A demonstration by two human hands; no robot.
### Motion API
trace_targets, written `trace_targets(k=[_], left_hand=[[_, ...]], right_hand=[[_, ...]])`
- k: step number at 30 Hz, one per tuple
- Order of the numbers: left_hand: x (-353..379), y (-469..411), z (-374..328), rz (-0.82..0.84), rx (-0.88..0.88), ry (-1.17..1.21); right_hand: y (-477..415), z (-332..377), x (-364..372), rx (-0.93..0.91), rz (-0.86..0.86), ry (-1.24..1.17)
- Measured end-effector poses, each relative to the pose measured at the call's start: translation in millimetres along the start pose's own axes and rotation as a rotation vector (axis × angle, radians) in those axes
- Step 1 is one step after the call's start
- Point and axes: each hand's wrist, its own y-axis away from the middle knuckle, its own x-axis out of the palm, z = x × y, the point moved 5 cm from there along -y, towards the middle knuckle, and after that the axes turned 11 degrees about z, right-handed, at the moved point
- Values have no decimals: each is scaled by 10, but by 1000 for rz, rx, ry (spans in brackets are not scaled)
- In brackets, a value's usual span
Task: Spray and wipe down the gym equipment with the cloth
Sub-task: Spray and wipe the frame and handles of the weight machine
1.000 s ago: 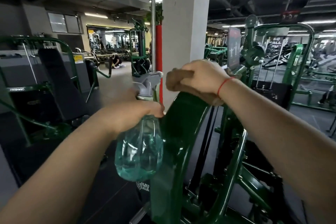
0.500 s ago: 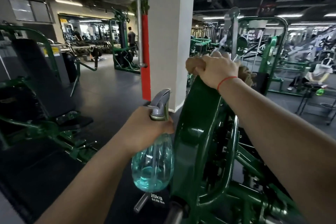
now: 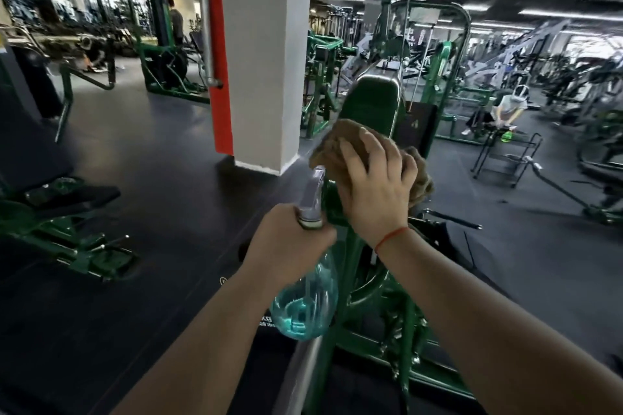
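Note:
A dark green gym machine [image 3: 369, 104] with a curved, glossy upper frame stands right in front of me. My right hand [image 3: 374, 185], with a red string at the wrist, presses a brown cloth [image 3: 340, 141] flat on the machine's curved top. My left hand [image 3: 290, 242] grips the neck of a clear teal spray bottle [image 3: 305, 310] with a grey trigger head, held just left of the machine. The bottle holds a little blue-green liquid at its base.
A white pillar [image 3: 266, 54] with a red strip stands just behind and left. Another green machine [image 3: 57, 222] sits low at the left. A black wire cart [image 3: 505, 158] and a seated person [image 3: 502, 111] are at the right. Dark floor lies between.
My right hand and cloth have slid down the curved frame toward me. My view has tilted downward and the spray bottle sits lower and closer to the machine.

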Motion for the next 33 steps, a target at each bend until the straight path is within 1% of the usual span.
trace_targets(k=[4,8,11,14,16,19,21,27,31,33], left_hand=[[55,53,-24,33,23,-43],[69,85,-15,70,7,-33],[93,53,104,135,-31,22],[158,37,259,205,-100,-74],[231,35,381,240,-131,-173],[318,26,511,240,-173,-276],[372,11,581,250,-190,-288],[351,39,678,193,-180,-154],[279,109,745,138,-188,-169],[260,178,796,120,-205,-130]], right_hand=[[340,45,76,-117,99,35],[14,-64,-43,-161,83,57],[-379,-168,-134,-74,78,4],[-790,-313,-196,98,72,-85],[-960,-376,-195,173,85,-96],[-993,-367,-172,186,59,-69],[-958,-344,-161,184,27,-53],[-675,-276,-122,60,-51,-1],[-233,-168,26,-10,-115,-46],[49,-86,132,-67,-163,-44]])
